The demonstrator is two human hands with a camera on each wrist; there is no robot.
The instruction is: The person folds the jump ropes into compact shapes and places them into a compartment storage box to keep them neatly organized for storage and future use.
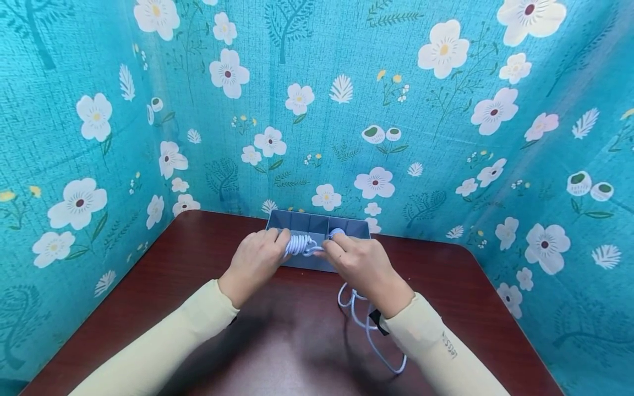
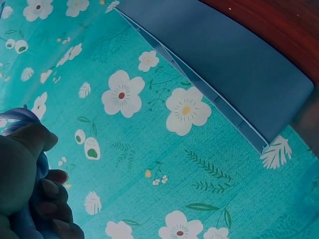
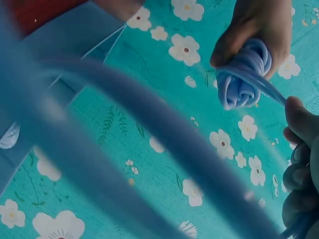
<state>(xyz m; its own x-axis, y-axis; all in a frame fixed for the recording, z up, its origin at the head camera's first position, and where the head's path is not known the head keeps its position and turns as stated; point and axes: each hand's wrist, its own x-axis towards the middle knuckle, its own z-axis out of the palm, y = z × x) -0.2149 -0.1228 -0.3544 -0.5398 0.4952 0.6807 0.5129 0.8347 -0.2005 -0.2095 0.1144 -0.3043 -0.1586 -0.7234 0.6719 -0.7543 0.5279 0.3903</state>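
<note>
A light blue rope (image 1: 298, 245) is wound into a tight bundle with several turns around it. My left hand (image 1: 256, 258) grips the bundle, thumb and fingers curled round it. Beside it my right hand (image 1: 364, 267) pinches a strand running from the bundle's end. In the right wrist view the strand stretches from the bundle (image 3: 242, 82) to the right thumb and fingers (image 3: 301, 119). Loose loops of rope (image 1: 367, 327) hang below the right hand over the table. Close to that wrist camera, two blurred lengths of rope (image 3: 164, 134) cross the view.
A grey-blue divided box (image 1: 309, 261) stands on the dark red table (image 1: 218, 231), behind and below the hands. A small pale item (image 3: 10, 136) lies in one of its compartments. A teal flowered curtain (image 1: 317, 137) encloses the back and sides.
</note>
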